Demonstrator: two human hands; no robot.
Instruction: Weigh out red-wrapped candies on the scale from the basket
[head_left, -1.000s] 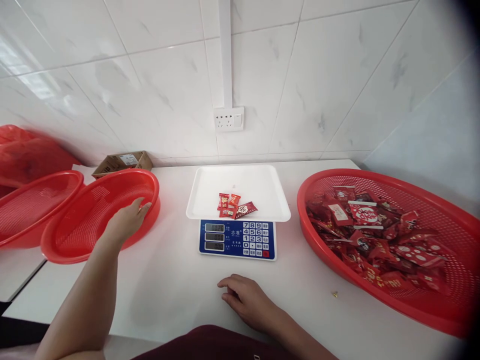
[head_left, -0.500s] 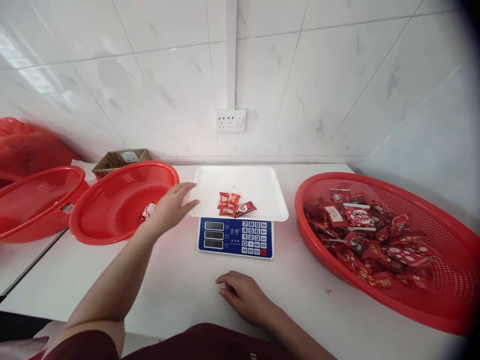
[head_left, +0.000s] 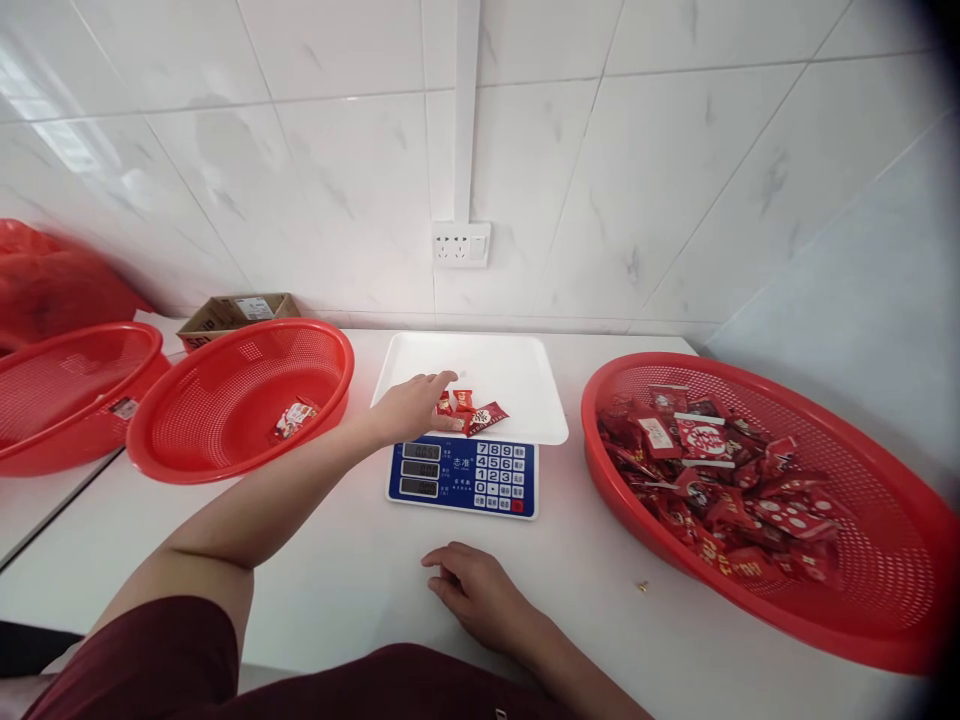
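My left hand (head_left: 416,408) is over the front left of the white weighing tray (head_left: 517,370), fingers apart around the small red candy packets (head_left: 444,403). The thumb and forefinger reach past them, and part of the packets is hidden. Another red packet (head_left: 463,399) and a longer dark red packet with a white design (head_left: 487,416) lie just to the right. Below the tray is the scale's blue keypad and display panel (head_left: 463,478). On the table in front of the scale rests my right hand (head_left: 476,590), loosely curled, thumb and forefinger apart, nothing visible in it.
A red basket (head_left: 600,440) full of red packets stands at right. At left, another red basket (head_left: 225,465) holds a white-and-red packet (head_left: 295,418); a further red basket (head_left: 71,455), a cardboard box (head_left: 214,318) and a red plastic bag (head_left: 52,285) stand beyond. A tiny gold piece (head_left: 642,586) lies on the table.
My left hand has moved right from the tray's left edge onto the packets. The right hand stays on the table. The view has shifted slightly.
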